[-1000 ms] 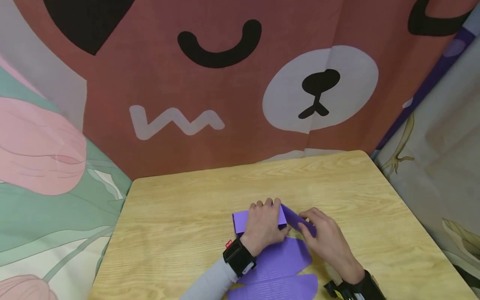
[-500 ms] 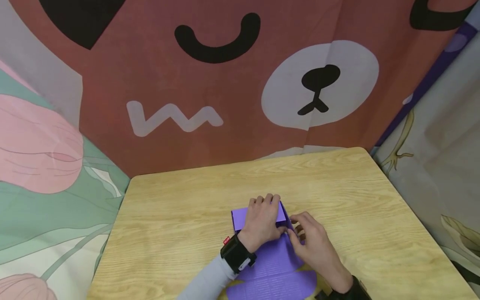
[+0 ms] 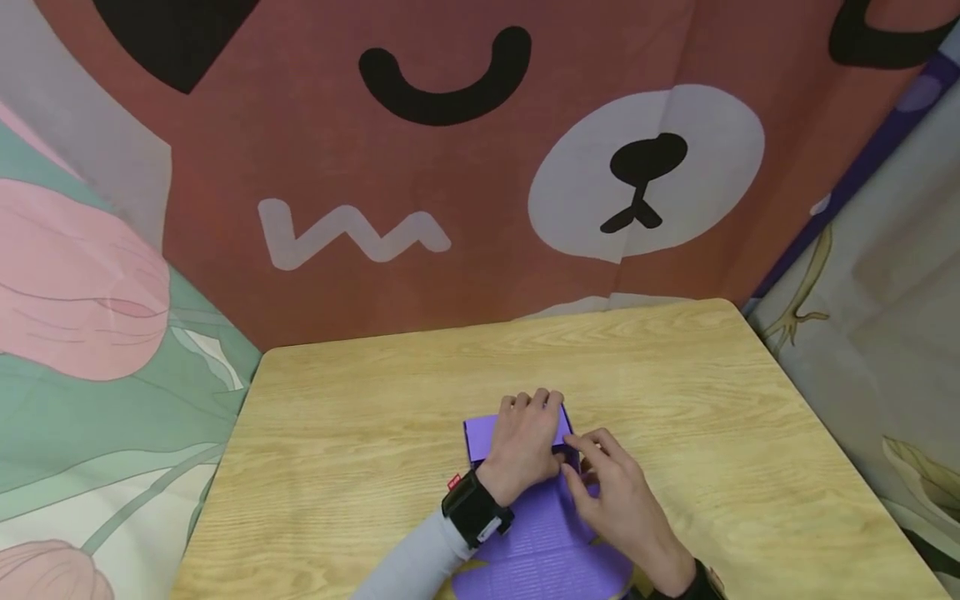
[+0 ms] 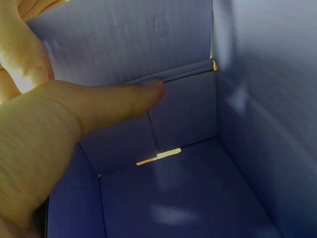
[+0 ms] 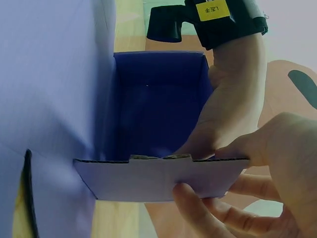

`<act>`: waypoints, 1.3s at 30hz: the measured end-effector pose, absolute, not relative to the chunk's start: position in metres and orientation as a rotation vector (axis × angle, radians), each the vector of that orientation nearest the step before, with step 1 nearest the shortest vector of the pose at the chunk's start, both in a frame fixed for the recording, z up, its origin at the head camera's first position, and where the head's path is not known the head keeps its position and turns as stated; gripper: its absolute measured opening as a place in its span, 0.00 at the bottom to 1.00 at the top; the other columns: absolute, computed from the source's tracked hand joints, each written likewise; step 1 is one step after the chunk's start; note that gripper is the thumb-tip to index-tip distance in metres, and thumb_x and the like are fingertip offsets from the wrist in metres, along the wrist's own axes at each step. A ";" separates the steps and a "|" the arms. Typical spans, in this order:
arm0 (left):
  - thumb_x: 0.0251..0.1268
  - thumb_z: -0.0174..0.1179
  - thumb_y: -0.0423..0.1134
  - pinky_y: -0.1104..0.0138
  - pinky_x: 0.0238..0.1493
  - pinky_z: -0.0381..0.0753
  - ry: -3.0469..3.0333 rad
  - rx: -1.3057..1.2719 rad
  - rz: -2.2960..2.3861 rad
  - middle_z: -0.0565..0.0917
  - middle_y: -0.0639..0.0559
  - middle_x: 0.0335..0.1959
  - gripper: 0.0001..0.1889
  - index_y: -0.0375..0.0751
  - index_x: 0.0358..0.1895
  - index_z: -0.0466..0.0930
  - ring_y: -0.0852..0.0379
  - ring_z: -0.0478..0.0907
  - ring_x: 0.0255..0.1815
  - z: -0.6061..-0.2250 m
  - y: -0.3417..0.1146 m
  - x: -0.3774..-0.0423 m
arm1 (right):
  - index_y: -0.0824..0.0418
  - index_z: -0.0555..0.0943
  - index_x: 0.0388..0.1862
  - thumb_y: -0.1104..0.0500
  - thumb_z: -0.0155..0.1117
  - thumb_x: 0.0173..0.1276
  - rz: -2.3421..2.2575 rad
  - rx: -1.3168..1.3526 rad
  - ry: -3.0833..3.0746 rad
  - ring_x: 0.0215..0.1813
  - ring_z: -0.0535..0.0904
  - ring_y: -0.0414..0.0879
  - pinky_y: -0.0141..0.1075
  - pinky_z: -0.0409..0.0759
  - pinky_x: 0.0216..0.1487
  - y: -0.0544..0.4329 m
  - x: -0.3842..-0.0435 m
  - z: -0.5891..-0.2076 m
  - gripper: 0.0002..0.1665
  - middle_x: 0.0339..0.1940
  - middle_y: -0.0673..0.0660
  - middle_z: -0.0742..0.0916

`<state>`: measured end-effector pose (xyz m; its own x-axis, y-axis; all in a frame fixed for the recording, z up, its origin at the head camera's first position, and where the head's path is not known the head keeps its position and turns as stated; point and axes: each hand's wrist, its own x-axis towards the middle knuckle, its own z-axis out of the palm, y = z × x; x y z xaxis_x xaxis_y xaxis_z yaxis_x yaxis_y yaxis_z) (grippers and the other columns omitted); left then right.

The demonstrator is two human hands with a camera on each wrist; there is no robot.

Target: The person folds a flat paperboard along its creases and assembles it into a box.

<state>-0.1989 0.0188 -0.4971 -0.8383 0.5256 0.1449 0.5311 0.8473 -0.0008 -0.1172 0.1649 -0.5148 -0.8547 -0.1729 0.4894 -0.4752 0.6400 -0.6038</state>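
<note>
A purple cardboard box (image 3: 478, 439), partly folded up, stands near the table's front, its long lid panel (image 3: 540, 571) spread toward me. My left hand (image 3: 522, 446) grips its far side, fingers over the top edge, with the thumb (image 4: 116, 101) reaching across the inside. At the right end my right hand (image 3: 622, 504) pinches the upright side flap (image 5: 133, 179). Its thumb and fingers lie on either face of that flap, which has a small double tab on its upper edge. Inside, the box floor (image 4: 198, 198) shows a narrow lit slot by the end wall.
The light wooden table (image 3: 360, 417) extends behind and to both sides of the box. A reddish-brown curtain (image 3: 480, 183) with a bear face hangs along its back edge. Patterned cloths hang left and right. Each wrist wears a black camera strap (image 3: 476, 507).
The right side flap, angled outward before, has swung in against the box end. My right hand has moved left and inward with it. My left hand has stayed at the far side.
</note>
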 end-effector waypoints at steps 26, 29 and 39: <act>0.60 0.52 0.75 0.63 0.51 0.78 -2.835 -0.843 -0.857 0.77 0.66 0.56 0.35 0.61 0.66 0.70 0.63 0.77 0.53 -0.512 -0.080 -0.194 | 0.66 0.72 0.68 0.66 0.79 0.51 1.323 0.783 -2.626 0.43 0.85 0.47 0.31 0.86 0.41 0.182 -0.119 -0.503 0.43 0.58 0.54 0.73; 0.59 0.52 0.75 0.63 0.50 0.78 -2.825 -0.839 -0.863 0.78 0.66 0.55 0.35 0.62 0.65 0.71 0.64 0.77 0.51 -0.513 -0.080 -0.194 | 0.62 0.68 0.72 0.65 0.78 0.52 1.385 0.887 -2.707 0.51 0.83 0.50 0.34 0.86 0.46 0.193 -0.123 -0.500 0.48 0.65 0.56 0.69; 0.58 0.53 0.75 0.64 0.51 0.78 -2.777 -0.807 -0.871 0.77 0.69 0.53 0.33 0.64 0.64 0.71 0.66 0.76 0.52 -0.520 -0.078 -0.194 | 0.53 0.57 0.79 0.57 0.81 0.52 1.439 0.832 -2.715 0.47 0.84 0.48 0.39 0.86 0.46 0.198 -0.134 -0.506 0.60 0.61 0.55 0.76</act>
<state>-0.1936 -0.0778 -0.5200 -0.8502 0.4549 0.2651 0.5248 0.6918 0.4960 -0.1337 0.1977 -0.5060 -0.8625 -0.4647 0.2005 -0.4269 0.4551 -0.7815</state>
